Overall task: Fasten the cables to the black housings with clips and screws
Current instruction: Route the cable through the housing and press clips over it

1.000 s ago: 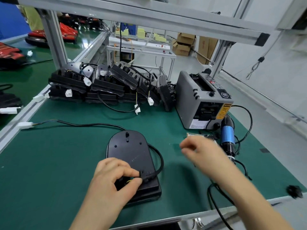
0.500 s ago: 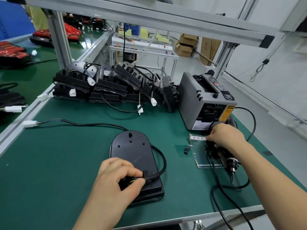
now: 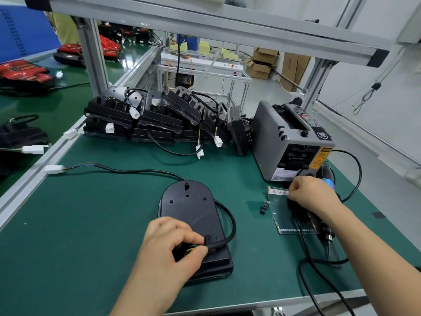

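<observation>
Green mat (image 3: 91, 236) holds black housing (image 3: 189, 206); aluminium frame (image 3: 205, 26) overhead; boxes (image 3: 262, 62) behind.

Green-topped workbench (image 3: 114, 224) under aluminium framing (image 3: 205, 21), cardboard boxes (image 3: 262, 62) beyond.

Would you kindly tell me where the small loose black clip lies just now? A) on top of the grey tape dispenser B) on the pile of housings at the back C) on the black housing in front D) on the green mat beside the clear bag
D: the clip lies on the green mat, between the black housing and the clear bag.
</observation>
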A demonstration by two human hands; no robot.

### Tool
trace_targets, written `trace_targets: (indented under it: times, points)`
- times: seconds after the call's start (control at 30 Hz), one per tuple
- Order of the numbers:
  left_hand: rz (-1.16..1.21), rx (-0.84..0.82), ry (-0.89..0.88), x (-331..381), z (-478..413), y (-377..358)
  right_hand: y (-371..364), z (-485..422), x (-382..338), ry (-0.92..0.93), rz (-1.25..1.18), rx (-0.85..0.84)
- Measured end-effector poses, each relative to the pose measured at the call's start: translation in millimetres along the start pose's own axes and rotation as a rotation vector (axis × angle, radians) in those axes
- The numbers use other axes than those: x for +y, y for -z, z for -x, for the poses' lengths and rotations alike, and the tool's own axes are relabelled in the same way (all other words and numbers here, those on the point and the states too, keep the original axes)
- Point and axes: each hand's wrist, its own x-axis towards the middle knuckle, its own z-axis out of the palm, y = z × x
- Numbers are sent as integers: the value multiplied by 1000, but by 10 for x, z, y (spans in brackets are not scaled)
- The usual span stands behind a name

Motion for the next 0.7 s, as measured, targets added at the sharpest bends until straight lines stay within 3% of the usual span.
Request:
trace_targets:
  times: [0.13, 0.27, 0.4, 0.7]
  points:
    - [20, 2, 17, 6, 2, 10, 128, 335, -187, 110, -500, 36]
    - [23, -2, 27, 20, -1, 8, 189, 1029, -683, 441, -917, 64]
    - [14, -5, 28, 36, -7, 15, -25, 1463, -1018, 762, -819, 225]
    - [18, -4, 18, 44, -8, 12, -242, 1483, -1041, 840, -652, 375]
